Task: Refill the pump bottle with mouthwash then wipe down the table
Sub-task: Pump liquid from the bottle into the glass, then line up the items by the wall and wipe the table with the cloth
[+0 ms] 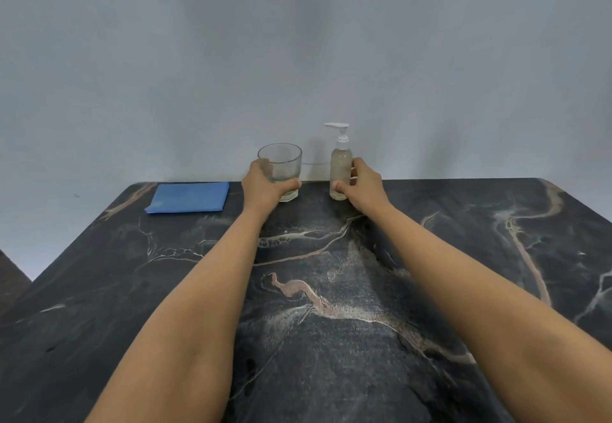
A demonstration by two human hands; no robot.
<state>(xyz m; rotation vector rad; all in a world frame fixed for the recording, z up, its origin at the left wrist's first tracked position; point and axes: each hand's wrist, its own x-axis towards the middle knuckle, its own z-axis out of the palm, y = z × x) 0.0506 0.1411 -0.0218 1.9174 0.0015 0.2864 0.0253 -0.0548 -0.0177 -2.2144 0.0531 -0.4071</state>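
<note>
Liquid, pale and cloudy, stands nearly to the shoulder of the small clear pump bottle (340,171) with the white pump head, which stands upright at the far edge of the dark veined marble table (331,290). The right hand (366,184) wraps its lower half, thumb in front and fingers behind. Just to the left, apart from it, a clear glass tumbler (281,164) is gripped low by the left hand (261,187); it looks almost empty, with perhaps a thin layer at the bottom. Further left lies a folded blue cloth (188,197), flat and untouched.

Spilling seems the main risk: the tumbler's mouth is wide and the bottle's neck narrow, so pouring would likely run down the outside. The pump head is on and must come off first. With both arms at full reach, either vessel could tip.

No brand, label or writing shows on anything.
</note>
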